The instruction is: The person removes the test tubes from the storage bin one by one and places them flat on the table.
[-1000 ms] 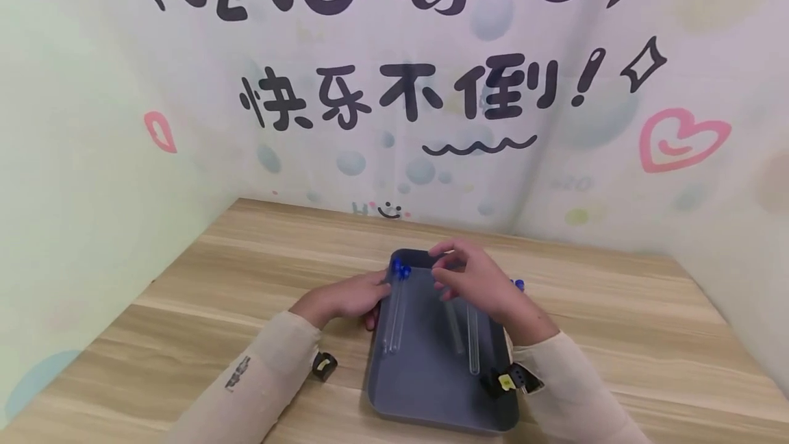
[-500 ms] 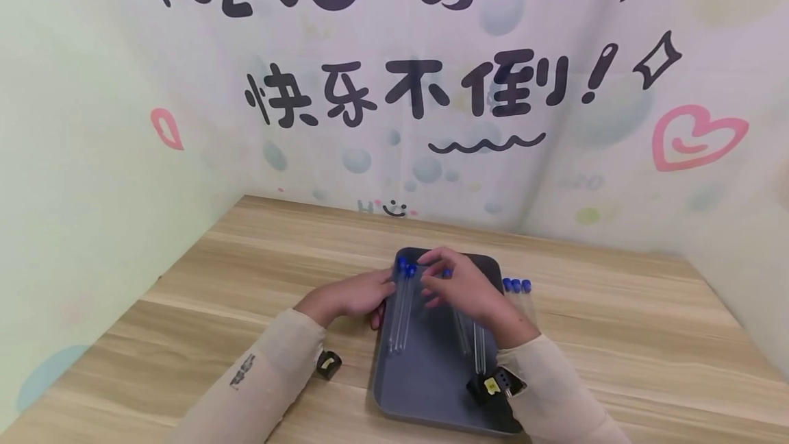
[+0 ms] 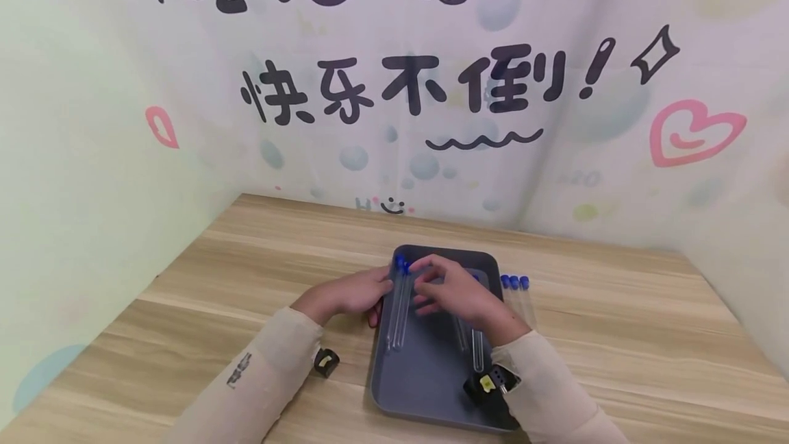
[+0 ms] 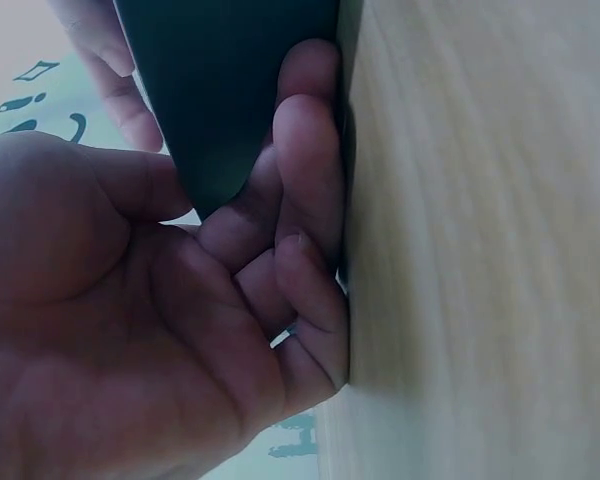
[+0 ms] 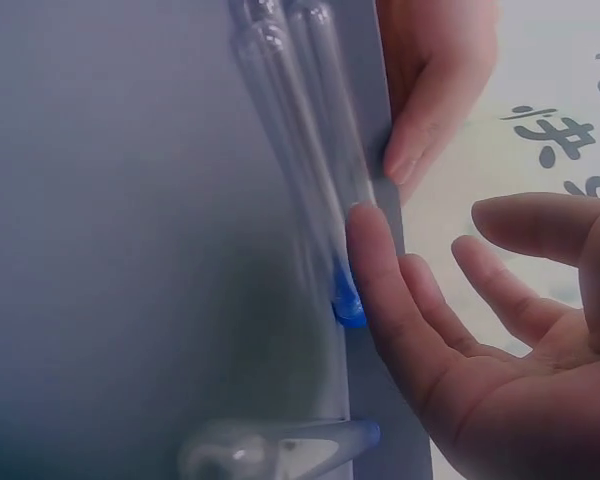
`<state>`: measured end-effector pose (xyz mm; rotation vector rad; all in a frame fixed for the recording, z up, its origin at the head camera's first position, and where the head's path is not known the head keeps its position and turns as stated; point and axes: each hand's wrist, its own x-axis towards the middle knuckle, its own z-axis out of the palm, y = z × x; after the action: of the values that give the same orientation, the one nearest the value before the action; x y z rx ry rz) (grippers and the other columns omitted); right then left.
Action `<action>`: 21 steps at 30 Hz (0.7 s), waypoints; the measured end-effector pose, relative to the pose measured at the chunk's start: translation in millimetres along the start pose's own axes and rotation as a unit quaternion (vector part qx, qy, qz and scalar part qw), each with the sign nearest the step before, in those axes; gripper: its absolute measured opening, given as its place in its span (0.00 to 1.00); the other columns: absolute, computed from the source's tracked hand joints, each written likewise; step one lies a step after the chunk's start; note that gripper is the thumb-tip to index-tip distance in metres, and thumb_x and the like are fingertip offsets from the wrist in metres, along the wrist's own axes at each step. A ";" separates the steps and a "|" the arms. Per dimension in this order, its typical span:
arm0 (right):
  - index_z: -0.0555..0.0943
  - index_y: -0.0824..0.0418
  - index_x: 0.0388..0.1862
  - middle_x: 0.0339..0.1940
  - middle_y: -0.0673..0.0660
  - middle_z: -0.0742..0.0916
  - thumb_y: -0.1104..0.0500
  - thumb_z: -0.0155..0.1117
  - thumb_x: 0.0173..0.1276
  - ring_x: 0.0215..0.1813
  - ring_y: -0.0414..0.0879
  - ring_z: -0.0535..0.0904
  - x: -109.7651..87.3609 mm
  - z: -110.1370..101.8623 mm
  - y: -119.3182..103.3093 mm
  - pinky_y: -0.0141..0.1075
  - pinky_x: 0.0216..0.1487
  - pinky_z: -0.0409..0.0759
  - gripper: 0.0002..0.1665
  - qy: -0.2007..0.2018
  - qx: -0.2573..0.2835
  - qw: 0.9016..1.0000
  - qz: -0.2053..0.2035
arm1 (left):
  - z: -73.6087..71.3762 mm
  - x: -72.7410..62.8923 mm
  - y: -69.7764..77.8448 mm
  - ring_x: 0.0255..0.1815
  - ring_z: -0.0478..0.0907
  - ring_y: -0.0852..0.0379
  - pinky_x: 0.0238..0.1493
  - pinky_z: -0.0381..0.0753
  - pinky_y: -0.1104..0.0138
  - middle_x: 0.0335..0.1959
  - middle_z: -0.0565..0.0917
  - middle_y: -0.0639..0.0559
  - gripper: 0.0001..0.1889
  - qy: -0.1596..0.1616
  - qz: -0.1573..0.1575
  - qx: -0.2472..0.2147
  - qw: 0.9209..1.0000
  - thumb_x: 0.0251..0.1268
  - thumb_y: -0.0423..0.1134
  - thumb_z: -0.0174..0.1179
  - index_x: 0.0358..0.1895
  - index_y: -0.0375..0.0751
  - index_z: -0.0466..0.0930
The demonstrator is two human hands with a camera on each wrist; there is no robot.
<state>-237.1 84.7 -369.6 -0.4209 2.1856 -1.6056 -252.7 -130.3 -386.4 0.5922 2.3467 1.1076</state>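
Observation:
A grey tray (image 3: pixel 425 389) lies on the table, its left rim held by my left hand (image 3: pixel 354 293). In the left wrist view the thumb is on one side of the tray wall (image 4: pixel 215 90) and the fingers curl on the other. Clear test tubes (image 3: pixel 399 321) with blue caps lie along the tray's left side. Over them hovers my right hand (image 3: pixel 459 297), fingers bent and apart. In the right wrist view one fingertip (image 5: pixel 370 235) is beside a blue cap (image 5: pixel 350 305); whether it touches cannot be told. More tubes (image 3: pixel 477 351) lie under the right hand, partly hidden.
Three blue-capped tubes (image 3: pixel 515 283) lie outside the tray on the right, partly behind the right forearm. The wooden table (image 3: pixel 259 252) reaches back to a printed white curtain (image 3: pixel 308 170).
My right hand has moved left and slightly down toward the left tubes, and the outside tubes' caps have come into fuller view. The left hand has stayed at the tray's rim.

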 end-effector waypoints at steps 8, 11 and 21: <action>0.70 0.66 0.64 0.59 0.71 0.75 0.67 0.54 0.75 0.49 0.56 0.85 1.7 2.0 3.9 0.46 0.48 0.87 0.20 0.003 0.003 1.000 0.022 | -0.2 0.4 2.4 0.19 0.78 0.54 0.26 0.78 0.66 0.20 0.79 0.48 0.18 0.004 -0.010 0.001 1.000 0.82 0.37 0.33 0.64 0.40 0.68; 0.70 0.65 0.64 0.59 0.71 0.74 0.67 0.53 0.75 0.49 0.56 0.85 3.0 2.1 5.2 0.45 0.49 0.87 0.20 0.002 0.008 1.000 0.024 | -0.9 0.1 3.1 0.19 0.78 0.54 0.27 0.79 0.65 0.21 0.78 0.48 0.18 0.002 -0.008 0.000 1.000 0.82 0.37 0.32 0.64 0.39 0.67; 0.69 0.67 0.66 0.63 0.72 0.72 0.68 0.52 0.76 0.53 0.57 0.85 2.7 3.2 7.3 0.46 0.53 0.86 0.21 -0.017 0.034 0.999 0.026 | -0.3 -0.8 1.9 0.19 0.78 0.55 0.27 0.79 0.66 0.21 0.78 0.47 0.19 0.001 -0.007 0.000 1.000 0.83 0.37 0.32 0.67 0.39 0.66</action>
<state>-238.1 83.0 -377.7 -0.3651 2.0939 -1.6284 -251.9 -129.8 -384.6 0.5739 2.3494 1.1035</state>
